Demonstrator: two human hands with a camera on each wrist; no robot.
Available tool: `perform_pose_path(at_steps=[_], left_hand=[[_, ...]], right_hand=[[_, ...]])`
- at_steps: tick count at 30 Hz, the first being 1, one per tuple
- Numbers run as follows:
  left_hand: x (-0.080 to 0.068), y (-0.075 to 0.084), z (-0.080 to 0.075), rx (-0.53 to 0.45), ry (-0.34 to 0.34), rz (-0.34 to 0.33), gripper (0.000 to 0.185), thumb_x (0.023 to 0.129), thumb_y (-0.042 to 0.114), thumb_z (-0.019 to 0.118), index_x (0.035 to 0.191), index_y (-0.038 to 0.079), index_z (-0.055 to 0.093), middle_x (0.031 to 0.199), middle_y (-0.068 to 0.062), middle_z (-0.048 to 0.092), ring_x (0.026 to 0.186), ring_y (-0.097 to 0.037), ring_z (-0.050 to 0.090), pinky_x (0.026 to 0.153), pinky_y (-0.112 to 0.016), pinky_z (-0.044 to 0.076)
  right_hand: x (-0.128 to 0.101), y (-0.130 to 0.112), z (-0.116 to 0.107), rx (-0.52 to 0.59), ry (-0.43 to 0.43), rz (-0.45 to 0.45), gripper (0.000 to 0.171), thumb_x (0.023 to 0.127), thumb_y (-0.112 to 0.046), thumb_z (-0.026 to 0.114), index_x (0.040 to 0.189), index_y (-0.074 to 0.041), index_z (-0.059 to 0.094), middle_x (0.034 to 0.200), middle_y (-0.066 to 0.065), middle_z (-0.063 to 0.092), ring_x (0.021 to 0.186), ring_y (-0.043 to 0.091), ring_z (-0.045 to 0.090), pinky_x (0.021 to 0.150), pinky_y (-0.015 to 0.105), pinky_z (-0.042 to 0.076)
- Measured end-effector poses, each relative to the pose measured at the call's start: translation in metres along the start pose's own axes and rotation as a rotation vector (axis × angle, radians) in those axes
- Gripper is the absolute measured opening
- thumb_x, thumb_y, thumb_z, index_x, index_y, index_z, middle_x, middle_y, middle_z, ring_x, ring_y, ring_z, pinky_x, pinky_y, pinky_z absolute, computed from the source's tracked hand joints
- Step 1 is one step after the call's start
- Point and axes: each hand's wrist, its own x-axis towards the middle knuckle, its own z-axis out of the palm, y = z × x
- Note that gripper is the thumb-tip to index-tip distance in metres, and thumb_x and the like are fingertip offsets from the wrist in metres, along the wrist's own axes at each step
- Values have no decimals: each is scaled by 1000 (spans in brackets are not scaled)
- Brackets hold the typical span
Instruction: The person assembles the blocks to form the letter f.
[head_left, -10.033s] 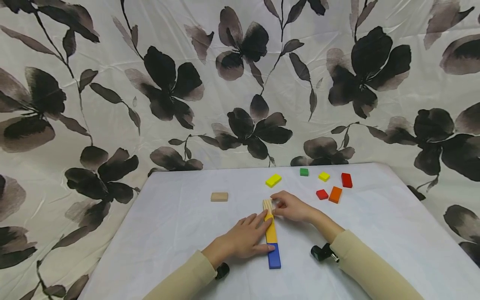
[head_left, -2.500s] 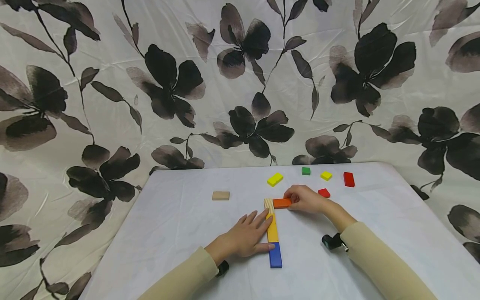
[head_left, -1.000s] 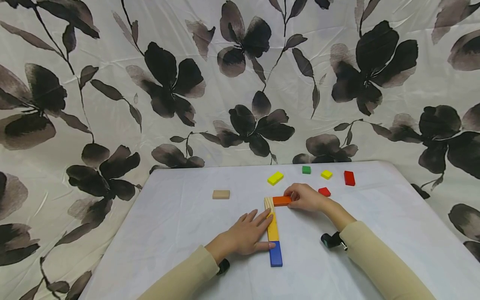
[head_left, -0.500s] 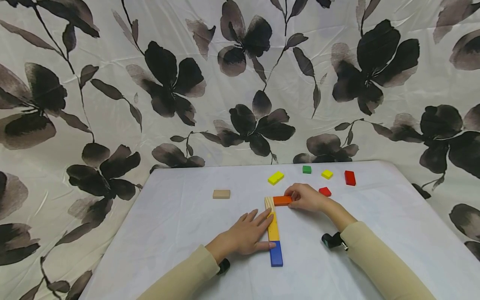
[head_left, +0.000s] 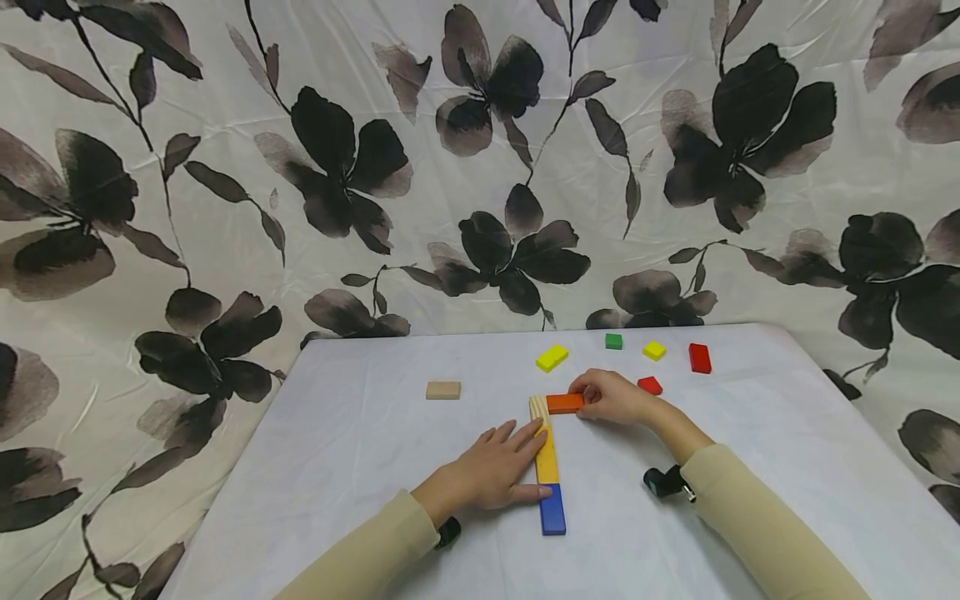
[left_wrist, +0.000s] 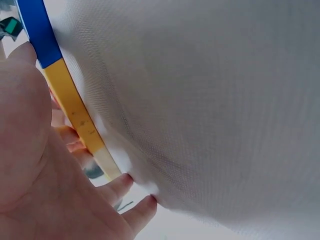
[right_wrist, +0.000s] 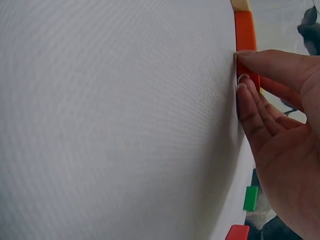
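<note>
A row of blocks runs away from me on the white table (head_left: 360,467): blue (head_left: 552,510), long yellow (head_left: 546,457), then pale wood (head_left: 537,407). My left hand (head_left: 517,462) lies flat beside the row, its straight fingers resting against the long yellow block (left_wrist: 75,110) near the blue block (left_wrist: 35,30). My right hand (head_left: 589,398) pinches an orange block (head_left: 564,403) lying crosswise, its end against the wood block. In the right wrist view my thumb and fingers (right_wrist: 250,100) grip the orange block (right_wrist: 245,35).
Loose blocks lie at the back right: a yellow one (head_left: 551,357), a green one (head_left: 613,341), a small yellow one (head_left: 654,350), a red one (head_left: 699,357) and a small red one (head_left: 649,385). A tan block (head_left: 442,390) sits alone at the left. A flowered cloth hangs behind.
Ten seconds ago the orange block lay among the loose blocks; my right hand has brought it against the wood block. Over the last second nothing has visibly moved.
</note>
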Motion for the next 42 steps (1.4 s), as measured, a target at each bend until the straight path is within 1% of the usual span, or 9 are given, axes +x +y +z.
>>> perform_pose_path(at_steps=[7,10,13,17,21,26,32,37,42], left_hand=[[2,-1,2,7,40,10,91,95,76,43,165,21,22,172,1,15,152,-35,28,118,-58,31],[3,-2,4,-3,51,9,92,95,77,42,165,21,23,172,1,14,152,-35,29,118,-58,31],[2,-3,4,-24,80,16,91,94,78,41,164,22,26,172,1,14,150,-34,32,117,-58,32],[2,-9,5,-65,139,38,84,96,76,40,162,23,32,171,0,16,147,-32,38,116,-55,36],[0,-16,3,-103,187,32,73,99,68,47,158,24,39,168,-1,26,144,-28,43,115,-52,38],[-7,-24,-2,-156,241,14,61,102,53,56,154,22,46,162,-1,38,142,-24,45,114,-50,40],[-18,-39,-8,-191,312,-12,55,103,41,60,151,18,50,158,-2,43,139,-24,49,113,-49,42],[-28,-55,-12,-205,370,-28,52,101,36,64,148,14,53,155,-5,47,136,-27,52,112,-51,42],[-38,-71,-14,-218,420,-52,52,101,35,65,147,13,53,154,-7,47,138,-30,50,111,-54,42]], right_hand=[[0,1,0,12,0,7,33,92,-10,76,124,-5,68,101,7,62,87,20,55,83,32,54],[0,1,0,18,1,4,33,92,-10,76,124,-5,68,100,7,62,86,20,55,83,33,53],[0,2,0,25,-1,7,33,92,-10,76,124,-5,68,100,6,61,86,20,55,83,33,53],[-1,3,1,36,-4,11,34,92,-10,77,124,-4,67,99,6,61,86,20,55,81,32,52],[-2,3,1,37,-4,9,34,92,-10,76,124,-4,67,98,6,60,84,20,55,80,32,51],[-2,4,2,43,-2,14,34,92,-10,76,124,-4,67,96,5,59,83,20,54,80,32,51],[-1,4,2,48,0,15,34,92,-10,76,124,-4,67,97,6,59,84,20,54,79,32,51],[0,4,4,21,6,1,34,91,-10,77,123,-4,68,99,5,59,84,20,54,80,32,50],[0,2,4,-30,13,-7,34,91,-13,78,122,-5,68,99,4,58,87,20,53,81,32,49]])
